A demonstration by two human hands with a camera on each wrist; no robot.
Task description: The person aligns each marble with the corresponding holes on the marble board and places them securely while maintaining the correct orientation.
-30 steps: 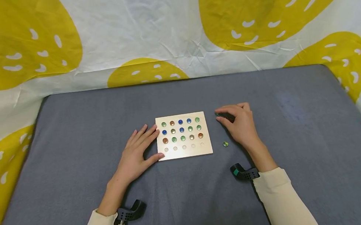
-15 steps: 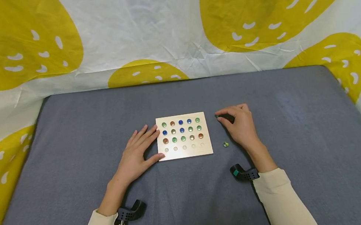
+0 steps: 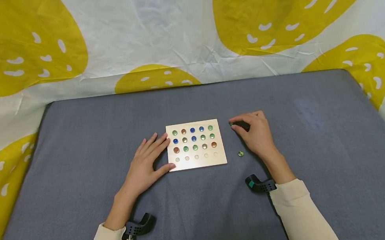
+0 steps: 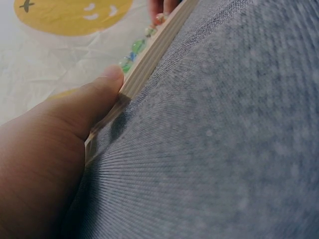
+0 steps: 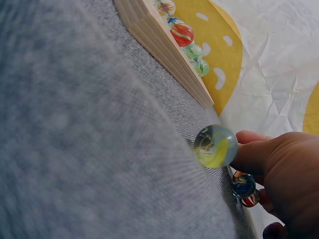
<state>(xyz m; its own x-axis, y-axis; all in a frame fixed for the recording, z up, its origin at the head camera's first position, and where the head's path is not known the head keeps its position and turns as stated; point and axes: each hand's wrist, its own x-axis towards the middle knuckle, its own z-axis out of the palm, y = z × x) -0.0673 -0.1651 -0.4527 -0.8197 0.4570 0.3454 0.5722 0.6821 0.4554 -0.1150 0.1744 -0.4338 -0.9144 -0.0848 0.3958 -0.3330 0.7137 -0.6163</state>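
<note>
A pale wooden board (image 3: 197,163) lies on the grey cloth. Green, blue, amber and brown marbles (image 3: 194,139) sit in its three back rows, and the front row shows bare round dents. My left hand (image 3: 142,167) rests on the board's left edge, fingers spread and thumb at the near corner. To the right of the board, my right hand (image 3: 256,132) has thumb and index fingertips together around a small greenish marble (image 3: 231,123). A blue marble (image 5: 243,185) and a red-and-white marble (image 5: 250,198) show under its curled fingers in the right wrist view.
A loose clear marble with a yellow-green swirl (image 3: 240,153) lies on the cloth between the board and my right wrist. Black wrist cameras (image 3: 140,225) stick out from both forearms. A white curtain with yellow shapes (image 3: 153,25) hangs behind the table (image 3: 312,201).
</note>
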